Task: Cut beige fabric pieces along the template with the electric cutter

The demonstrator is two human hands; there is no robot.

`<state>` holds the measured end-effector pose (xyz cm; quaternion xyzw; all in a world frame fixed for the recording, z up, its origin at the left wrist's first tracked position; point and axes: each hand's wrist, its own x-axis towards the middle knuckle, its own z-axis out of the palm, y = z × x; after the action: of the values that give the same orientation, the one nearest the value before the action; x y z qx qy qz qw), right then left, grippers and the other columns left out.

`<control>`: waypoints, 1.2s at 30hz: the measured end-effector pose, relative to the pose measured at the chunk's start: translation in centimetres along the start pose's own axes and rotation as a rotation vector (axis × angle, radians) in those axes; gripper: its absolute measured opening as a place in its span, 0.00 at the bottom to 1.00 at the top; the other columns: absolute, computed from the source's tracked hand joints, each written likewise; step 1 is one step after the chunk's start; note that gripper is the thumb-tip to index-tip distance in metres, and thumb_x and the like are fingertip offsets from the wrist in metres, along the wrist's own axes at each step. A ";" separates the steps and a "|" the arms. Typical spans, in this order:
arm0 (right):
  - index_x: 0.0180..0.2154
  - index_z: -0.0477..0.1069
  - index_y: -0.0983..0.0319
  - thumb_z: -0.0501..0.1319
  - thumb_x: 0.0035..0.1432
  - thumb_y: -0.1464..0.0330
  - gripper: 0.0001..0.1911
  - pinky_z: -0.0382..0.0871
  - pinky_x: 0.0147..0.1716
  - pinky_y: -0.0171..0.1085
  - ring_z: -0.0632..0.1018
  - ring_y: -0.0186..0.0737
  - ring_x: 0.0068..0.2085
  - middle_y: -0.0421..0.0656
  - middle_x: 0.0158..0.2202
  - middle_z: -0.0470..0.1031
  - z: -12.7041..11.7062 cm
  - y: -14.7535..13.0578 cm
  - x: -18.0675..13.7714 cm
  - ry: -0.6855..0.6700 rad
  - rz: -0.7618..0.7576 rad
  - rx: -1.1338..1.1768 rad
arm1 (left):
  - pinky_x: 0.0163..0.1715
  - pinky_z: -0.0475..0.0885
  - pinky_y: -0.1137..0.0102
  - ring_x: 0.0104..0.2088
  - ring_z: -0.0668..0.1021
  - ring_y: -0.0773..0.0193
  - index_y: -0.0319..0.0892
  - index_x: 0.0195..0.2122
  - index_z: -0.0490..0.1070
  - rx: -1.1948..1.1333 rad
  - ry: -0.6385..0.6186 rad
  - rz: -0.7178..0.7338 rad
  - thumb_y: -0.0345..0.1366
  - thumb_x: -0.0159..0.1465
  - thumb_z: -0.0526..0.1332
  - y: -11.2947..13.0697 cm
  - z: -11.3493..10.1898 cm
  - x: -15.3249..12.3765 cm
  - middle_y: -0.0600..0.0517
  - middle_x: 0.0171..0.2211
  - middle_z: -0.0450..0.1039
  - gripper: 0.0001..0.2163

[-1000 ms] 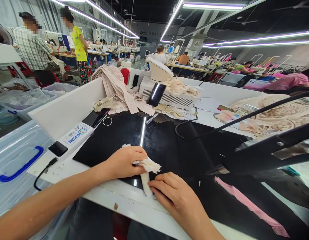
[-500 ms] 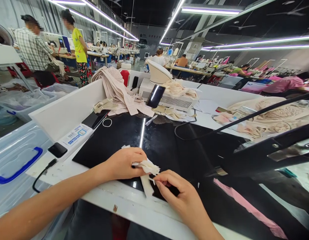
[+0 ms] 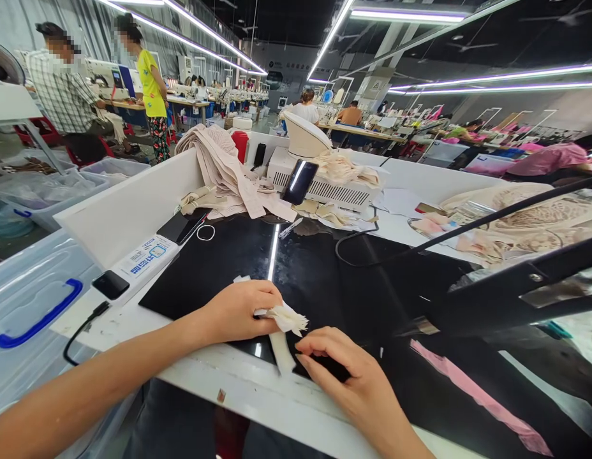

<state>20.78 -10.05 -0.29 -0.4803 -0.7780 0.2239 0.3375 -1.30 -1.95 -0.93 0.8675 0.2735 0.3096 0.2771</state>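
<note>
While the left hand (image 3: pixel 243 312) grips cream, frayed fabric strips (image 3: pixel 287 320) over the glossy black tabletop (image 3: pixel 219 264), a loosened pinch could scatter them beside the right hand (image 3: pixel 351 373) (fingertips parted, apparently empty).

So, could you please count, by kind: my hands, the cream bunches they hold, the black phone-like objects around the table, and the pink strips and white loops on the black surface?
Hands: 2 (left hand, right hand)
Held cream bunch: 1 (its pieces cannot be counted)
Black phone-like objects: 3
Pink strip: 1
White loop: 1
Total: 8
</note>
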 end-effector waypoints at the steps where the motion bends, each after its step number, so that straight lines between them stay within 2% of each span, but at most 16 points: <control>1: 0.37 0.77 0.55 0.63 0.62 0.71 0.05 0.73 0.37 0.33 0.79 0.37 0.37 0.40 0.35 0.78 0.0 0.1 -0.1 -0.026 -0.042 -0.033 | 0.43 0.70 0.73 0.40 0.79 0.65 0.42 0.38 0.79 0.002 0.003 -0.003 0.31 0.63 0.65 0.0 0.0 0.0 0.53 0.41 0.78 0.05; 4: 0.42 0.77 0.55 0.63 0.63 0.71 0.07 0.74 0.39 0.36 0.79 0.39 0.39 0.42 0.38 0.79 0.3 0.3 -0.2 -0.065 -0.159 -0.154 | 0.44 0.70 0.73 0.41 0.79 0.65 0.43 0.38 0.79 0.005 0.007 -0.010 0.30 0.63 0.64 -0.2 0.1 0.0 0.53 0.41 0.78 0.05; 8: 0.40 0.76 0.57 0.57 0.68 0.70 0.09 0.74 0.36 0.39 0.79 0.40 0.36 0.43 0.36 0.78 1.0 0.2 -0.1 -0.057 -0.253 -0.277 | 0.44 0.70 0.73 0.41 0.79 0.65 0.43 0.39 0.79 0.004 0.006 -0.014 0.31 0.63 0.64 -0.3 0.2 -0.1 0.53 0.42 0.78 0.05; 12: 0.39 0.76 0.58 0.55 0.70 0.69 0.11 0.74 0.35 0.40 0.78 0.40 0.34 0.43 0.35 0.78 1.1 -0.1 0.0 -0.048 -0.266 -0.320 | 0.44 0.70 0.74 0.41 0.79 0.65 0.44 0.39 0.79 0.002 0.000 -0.016 0.30 0.63 0.65 -0.2 0.2 -0.1 0.54 0.42 0.78 0.06; 17: 0.44 0.76 0.57 0.55 0.70 0.65 0.11 0.75 0.37 0.40 0.79 0.41 0.37 0.44 0.38 0.79 0.7 -0.1 0.0 -0.082 -0.259 -0.307 | 0.44 0.71 0.73 0.41 0.79 0.65 0.44 0.39 0.79 -0.002 -0.005 -0.019 0.30 0.63 0.64 -0.1 0.1 0.0 0.54 0.42 0.77 0.06; 24: 0.40 0.77 0.59 0.53 0.71 0.69 0.14 0.74 0.35 0.39 0.79 0.40 0.35 0.44 0.35 0.79 1.1 -0.2 0.1 -0.046 -0.284 -0.346 | 0.45 0.70 0.73 0.42 0.79 0.65 0.44 0.39 0.79 -0.001 -0.006 -0.018 0.30 0.63 0.64 -0.3 0.1 0.0 0.54 0.43 0.77 0.06; 27: 0.39 0.78 0.58 0.54 0.69 0.69 0.13 0.74 0.35 0.39 0.79 0.40 0.35 0.44 0.35 0.79 1.1 -0.2 0.1 -0.046 -0.217 -0.282 | 0.45 0.70 0.73 0.42 0.79 0.65 0.44 0.40 0.79 0.002 -0.004 -0.023 0.30 0.63 0.63 -0.1 0.1 0.0 0.54 0.42 0.77 0.06; 32: 0.35 0.80 0.55 0.58 0.64 0.70 0.11 0.73 0.34 0.36 0.79 0.39 0.34 0.42 0.34 0.79 0.7 -0.5 0.6 -0.119 0.062 -0.062 | 0.44 0.71 0.73 0.41 0.79 0.64 0.43 0.39 0.79 -0.011 -0.009 -0.020 0.30 0.62 0.64 -0.1 0.1 0.1 0.53 0.42 0.78 0.06; 36: 0.31 0.79 0.58 0.59 0.63 0.65 0.11 0.72 0.33 0.35 0.78 0.39 0.31 0.42 0.31 0.77 0.3 -0.7 1.0 -0.094 0.209 0.067 | 0.44 0.71 0.73 0.42 0.79 0.64 0.43 0.39 0.79 -0.025 -0.009 -0.012 0.30 0.62 0.65 -0.1 0.0 0.2 0.53 0.42 0.78 0.05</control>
<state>19.79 -9.41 0.25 -0.5363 -0.7306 0.3059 0.2915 -1.18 -1.74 -0.97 0.8638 0.2737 0.3072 0.2909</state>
